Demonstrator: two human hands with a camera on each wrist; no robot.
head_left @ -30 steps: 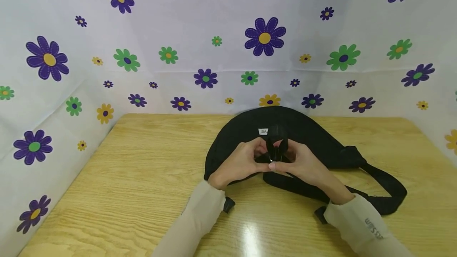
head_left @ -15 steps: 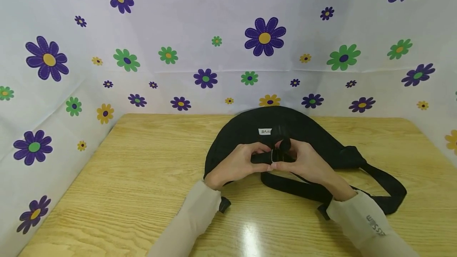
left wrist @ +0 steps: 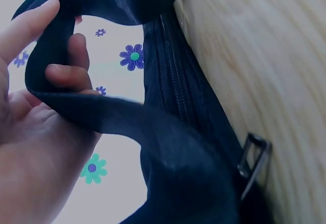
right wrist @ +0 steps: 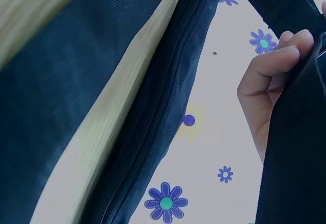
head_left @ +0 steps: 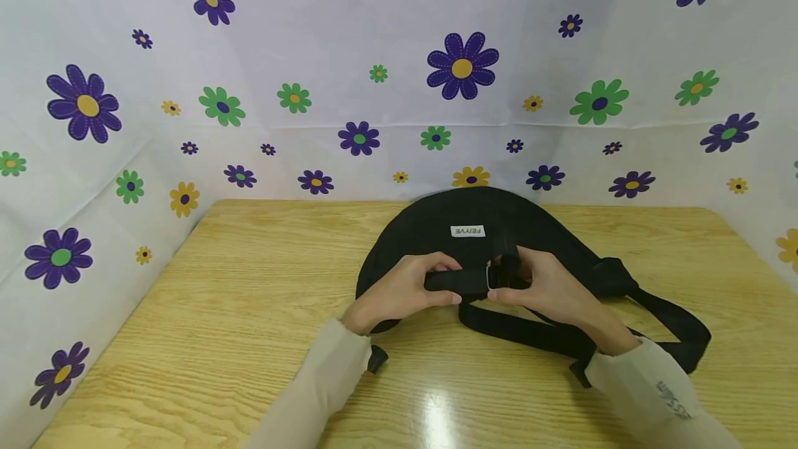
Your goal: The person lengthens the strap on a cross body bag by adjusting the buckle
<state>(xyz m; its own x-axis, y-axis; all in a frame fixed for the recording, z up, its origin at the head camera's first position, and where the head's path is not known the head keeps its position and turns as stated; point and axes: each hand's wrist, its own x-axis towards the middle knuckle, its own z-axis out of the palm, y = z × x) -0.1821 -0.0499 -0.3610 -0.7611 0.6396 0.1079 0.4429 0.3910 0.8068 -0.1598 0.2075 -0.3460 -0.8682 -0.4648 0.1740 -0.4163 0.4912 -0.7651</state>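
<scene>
A black crescent-shaped bag [head_left: 414, 234] with a small white label [head_left: 467, 231] lies on the table. In front of it, my left hand [head_left: 399, 289] holds a stretch of its black strap [head_left: 455, 283] between thumb and fingers. My right hand [head_left: 551, 293] pinches the strap at a slim metal slider [head_left: 489, 276], where a loop of webbing stands up. From the left wrist, the strap [left wrist: 102, 113] runs across the palm in a curve; behind it show the bag's zipper [left wrist: 175, 76] and a metal zipper pull [left wrist: 254, 155]. In the right wrist view the fingers [right wrist: 277, 63] are partly hidden by webbing.
Another length of strap [head_left: 673, 317] trails in a loop to the right of the bag. A dark strap end [head_left: 377, 359] pokes out by the left sleeve. The wooden table [head_left: 237, 310] meets a white flowered cloth [head_left: 386, 33] behind and at the sides.
My hands have moved apart, the left one leftward and the right one rightward. The strap between them has gone from bunched upright folds to a flat stretch, and the label is fully uncovered.
</scene>
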